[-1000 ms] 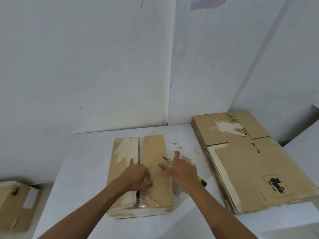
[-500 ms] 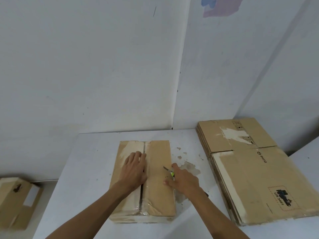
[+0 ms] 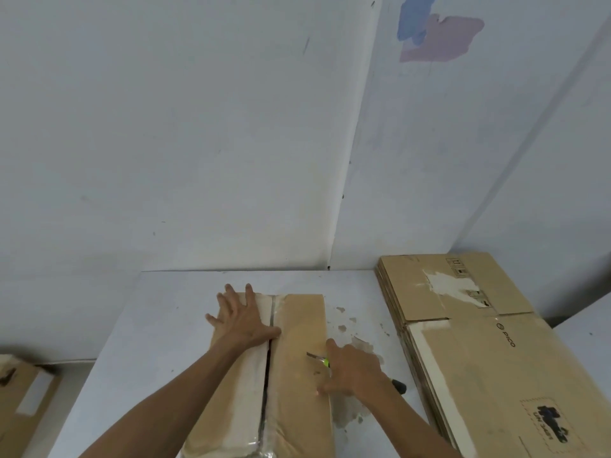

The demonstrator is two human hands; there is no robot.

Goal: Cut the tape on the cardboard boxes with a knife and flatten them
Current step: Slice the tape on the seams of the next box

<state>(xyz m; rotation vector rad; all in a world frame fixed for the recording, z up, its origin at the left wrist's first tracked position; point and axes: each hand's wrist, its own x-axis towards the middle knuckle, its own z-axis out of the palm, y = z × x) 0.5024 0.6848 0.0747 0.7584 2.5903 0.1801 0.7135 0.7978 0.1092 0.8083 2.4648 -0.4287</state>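
Pressing flat on the box (image 3: 291, 375), left hand (image 3: 243, 317) is spreading open; right hand (image 3: 352, 368) is gripping the knife (image 3: 319, 359). Seam looking slit, so flattening is likely coming next.

Cardboard box (image 3: 299, 368) lies on the white table (image 3: 158, 328), centre seam parted, near the front edge; left hand (image 3: 243, 317) presses flat on the left flap, fingers spread toward the far edge; right hand (image 3: 352, 368) grips the knife (image 3: 319, 359), blade over the right flap; flattened boxes (image 3: 479, 352) are stacked along the table's right edge; another box (image 3: 23, 395) sits lower left, off the table.
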